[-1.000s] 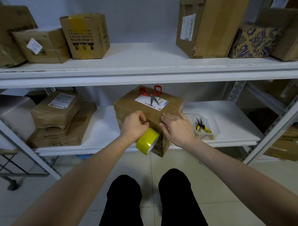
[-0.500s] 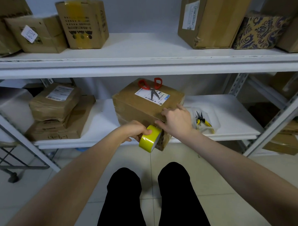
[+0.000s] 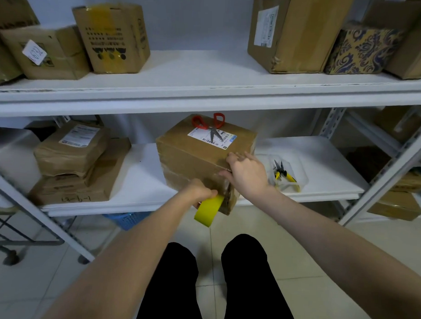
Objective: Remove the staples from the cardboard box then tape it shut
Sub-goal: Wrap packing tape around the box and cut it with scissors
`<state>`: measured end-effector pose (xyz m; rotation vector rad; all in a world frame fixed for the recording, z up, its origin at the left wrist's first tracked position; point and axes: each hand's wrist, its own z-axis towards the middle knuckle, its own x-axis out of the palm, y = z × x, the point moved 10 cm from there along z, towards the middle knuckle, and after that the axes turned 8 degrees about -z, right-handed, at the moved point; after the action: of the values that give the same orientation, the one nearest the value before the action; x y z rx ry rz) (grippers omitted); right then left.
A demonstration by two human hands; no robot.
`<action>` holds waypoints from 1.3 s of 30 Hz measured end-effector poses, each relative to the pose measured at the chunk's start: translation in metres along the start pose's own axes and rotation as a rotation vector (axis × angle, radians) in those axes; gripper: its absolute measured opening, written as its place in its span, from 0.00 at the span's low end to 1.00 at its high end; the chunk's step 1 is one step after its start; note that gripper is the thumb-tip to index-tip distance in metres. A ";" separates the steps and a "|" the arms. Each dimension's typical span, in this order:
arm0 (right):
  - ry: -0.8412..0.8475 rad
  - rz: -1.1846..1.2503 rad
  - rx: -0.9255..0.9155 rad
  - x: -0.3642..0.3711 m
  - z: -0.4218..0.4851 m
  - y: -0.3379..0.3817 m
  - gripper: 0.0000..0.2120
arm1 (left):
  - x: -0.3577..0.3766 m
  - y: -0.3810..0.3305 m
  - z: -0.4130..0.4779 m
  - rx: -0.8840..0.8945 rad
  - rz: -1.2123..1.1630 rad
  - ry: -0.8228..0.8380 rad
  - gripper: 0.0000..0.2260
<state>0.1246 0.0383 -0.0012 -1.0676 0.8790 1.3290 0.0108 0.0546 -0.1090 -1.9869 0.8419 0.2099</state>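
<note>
Over the last second the left hand (image 3: 199,191) has drawn the yellow tape roll (image 3: 209,210) down the near face of the cardboard box (image 3: 193,156), from about mid-height to the bottom corner at 6 o'clock of the box. The right hand (image 3: 246,171) has slid from the front face up to the top near edge, at 3 o'clock of the left hand. Left fingers are curled and clamped around the roll; right fingers lie spread and flat, pressing on the cardboard and gripping nothing.

My reading: a strip is being run down the front seam, so the staple step looks finished and the taping is under way; the strip itself is too faint to confirm.

The box sits on the white lower shelf (image 3: 142,180), its near corner overhanging the edge. Red scissors (image 3: 209,126) rest on its top, on the shipping label. Yellow-handled pliers (image 3: 284,174) lie in a clear tray at 3 o'clock of the box. Other parcels (image 3: 71,149) are stacked at 9 o'clock, and more stand on the upper shelf (image 3: 207,73)
</note>
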 end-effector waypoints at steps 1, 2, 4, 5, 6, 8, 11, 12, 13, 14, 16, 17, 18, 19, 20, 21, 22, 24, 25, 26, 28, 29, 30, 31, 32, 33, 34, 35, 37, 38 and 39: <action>-0.004 0.009 0.000 0.000 0.003 0.000 0.22 | -0.001 -0.001 0.002 0.005 -0.016 -0.011 0.22; -0.003 0.010 -0.002 -0.001 0.006 -0.001 0.22 | -0.001 -0.002 0.004 0.009 -0.037 -0.017 0.23; 0.002 0.014 -0.001 -0.001 0.009 -0.003 0.23 | 0.002 -0.002 0.008 0.006 -0.066 -0.019 0.23; 0.002 0.012 -0.006 0.000 0.009 -0.003 0.24 | 0.002 -0.002 0.010 0.007 -0.064 -0.020 0.23; 0.002 0.005 -0.009 0.001 0.008 -0.003 0.25 | 0.003 -0.002 0.011 0.011 -0.056 -0.021 0.23; -0.034 -0.004 -0.002 0.001 0.005 -0.004 0.25 | 0.001 -0.004 0.012 0.019 -0.044 -0.036 0.22; -0.094 0.010 0.022 -0.002 0.005 -0.004 0.23 | -0.004 -0.005 0.016 0.039 -0.016 -0.072 0.20; -0.098 0.003 0.020 -0.004 0.005 -0.003 0.22 | -0.004 -0.005 0.017 0.037 -0.008 -0.075 0.20; -0.110 -0.006 0.016 -0.005 0.005 -0.003 0.22 | -0.005 -0.004 0.017 0.032 -0.003 -0.072 0.20; -0.125 -0.011 0.015 -0.007 0.005 -0.003 0.22 | -0.005 -0.004 0.018 0.027 0.000 -0.067 0.20; -0.144 -0.024 0.014 -0.009 0.005 -0.003 0.22 | -0.006 -0.004 0.018 0.022 0.000 -0.064 0.21; -0.141 -0.030 0.013 -0.008 0.005 -0.003 0.22 | -0.005 -0.004 0.018 0.025 -0.001 -0.064 0.21; -0.136 -0.034 0.011 -0.007 0.005 -0.002 0.22 | -0.005 -0.004 0.018 0.029 -0.002 -0.065 0.21; -0.135 -0.039 0.008 -0.007 0.005 -0.002 0.23 | -0.006 -0.004 0.018 0.036 -0.005 -0.067 0.21; -0.130 -0.049 0.003 -0.007 0.004 -0.001 0.24 | -0.006 -0.004 0.017 0.042 -0.008 -0.070 0.21; -0.139 -0.063 0.000 -0.008 0.004 -0.001 0.25 | -0.006 -0.004 0.017 0.050 -0.008 -0.073 0.20; -0.154 -0.075 -0.002 -0.010 0.004 -0.001 0.25 | -0.006 -0.005 0.017 0.058 -0.001 -0.080 0.20; -0.192 -0.089 -0.018 -0.013 0.006 0.002 0.25 | -0.008 -0.007 0.016 0.077 0.021 -0.100 0.19; -0.204 -0.088 -0.032 -0.013 0.007 0.004 0.24 | -0.008 -0.008 0.015 0.085 0.030 -0.106 0.18; -0.202 -0.081 -0.046 -0.012 0.007 0.006 0.23 | -0.009 -0.009 0.014 0.092 0.035 -0.108 0.17; -0.191 -0.081 -0.054 -0.007 0.008 0.006 0.22 | -0.009 -0.008 0.014 0.086 0.032 -0.104 0.16; -0.185 -0.080 -0.054 -0.003 0.008 0.005 0.22 | -0.011 -0.009 0.013 0.084 0.031 -0.109 0.15; -0.175 -0.079 -0.050 0.001 0.008 0.003 0.22 | -0.014 -0.010 0.011 0.090 0.035 -0.125 0.13; -0.164 -0.072 -0.051 0.006 0.008 0.002 0.22 | -0.020 -0.013 0.009 0.106 0.043 -0.164 0.10; -0.163 -0.061 -0.055 0.010 0.008 0.001 0.22 | -0.029 -0.018 0.004 0.132 0.055 -0.229 0.09; -0.166 -0.051 -0.062 0.012 0.009 0.001 0.22 | -0.041 -0.024 -0.001 0.164 0.062 -0.316 0.09; -0.171 -0.044 -0.077 0.012 0.009 0.002 0.21 | -0.053 -0.032 -0.009 0.201 0.063 -0.407 0.08; -0.191 -0.044 -0.093 0.010 0.009 0.003 0.18 | -0.063 -0.039 -0.017 0.240 0.056 -0.481 0.07; -0.236 -0.064 -0.102 -0.001 0.010 0.001 0.14 | -0.078 -0.057 -0.028 0.332 0.043 -0.562 0.07; -0.262 -0.053 -0.075 -0.011 0.013 -0.004 0.16 | -0.082 -0.066 -0.030 0.375 0.038 -0.579 0.08; -0.283 -0.020 -0.046 -0.020 0.018 -0.010 0.18 | -0.087 -0.075 -0.031 0.408 0.039 -0.592 0.08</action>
<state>0.1311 0.0495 0.0240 -0.8935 0.6280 1.4477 -0.0119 0.0948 0.0006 -1.4126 0.4863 0.5690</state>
